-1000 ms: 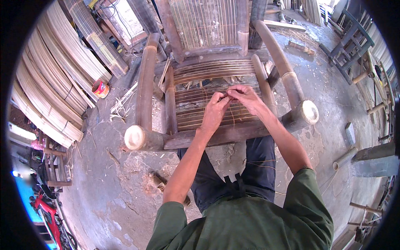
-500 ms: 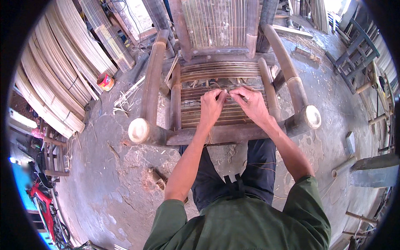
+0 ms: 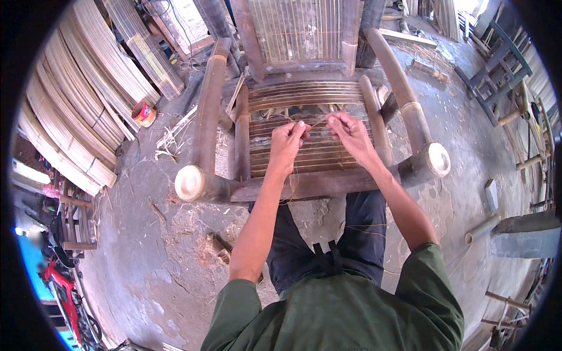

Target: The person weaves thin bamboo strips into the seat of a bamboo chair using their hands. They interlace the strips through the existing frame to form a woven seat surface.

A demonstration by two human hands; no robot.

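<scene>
A bamboo chair with thick round armrests stands right in front of me. Over its slatted seat both my hands are raised close together. My left hand is closed in a pinch, thumb on top, gripping a thin brown cord. My right hand pinches the same cord a short way to the right, so a short length spans between them. Loose strands hang below the left hand past the front rail. Behind the seat rises the slatted backrest.
Bundles of long bamboo strips lean at the left, near a red and yellow bucket. Shavings litter the concrete floor. A red motorcycle is at lower left. Bamboo tubes and a dark frame are on the right.
My hands have drawn apart, left hand leftward and right hand slightly up, opening a gap with cord between them. The view has shifted slightly.
</scene>
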